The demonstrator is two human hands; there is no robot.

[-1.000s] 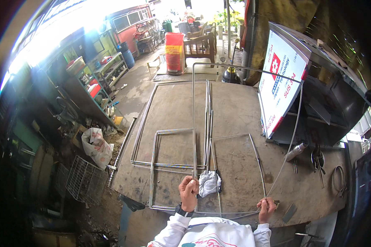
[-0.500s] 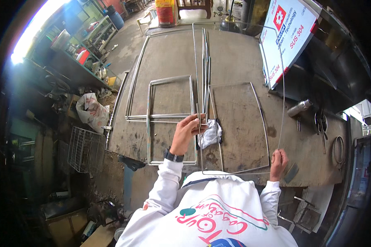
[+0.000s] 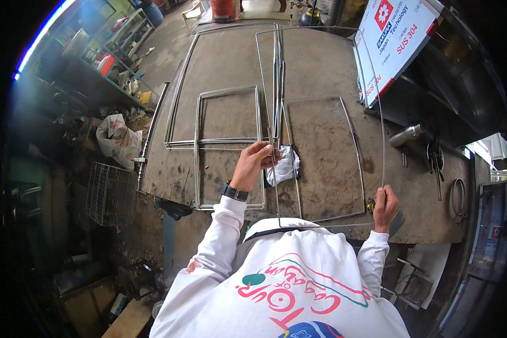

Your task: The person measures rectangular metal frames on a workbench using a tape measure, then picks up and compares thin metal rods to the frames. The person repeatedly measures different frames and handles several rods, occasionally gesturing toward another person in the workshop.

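Observation:
Both my hands hold a large rectangular wire frame (image 3: 383, 135) above the table. My left hand (image 3: 254, 164) has thumb and fingers pinched on its left side, where a wire end sticks up. Closed around its lower right corner is my right hand (image 3: 385, 207). Beneath it, a smaller wire frame (image 3: 352, 132) lies on the tabletop, and a crumpled white cloth (image 3: 285, 169) sits just right of my left fingers. To the left lie several stacked small wire frames (image 3: 198, 163), overlapping larger wire frames (image 3: 179, 96).
The worn table (image 3: 321, 67) spreads out before me. On its right are a metal cylinder (image 3: 407, 135), a ring coil (image 3: 458, 198) and a boxy metal piece covered in printed film (image 3: 397, 42). A long metal bar (image 3: 152, 135) runs along the left edge.
The view has tilted, so the table and its contents sit higher in the picture. Both hands keep their hold on the wire frame, with little movement relative to the table.

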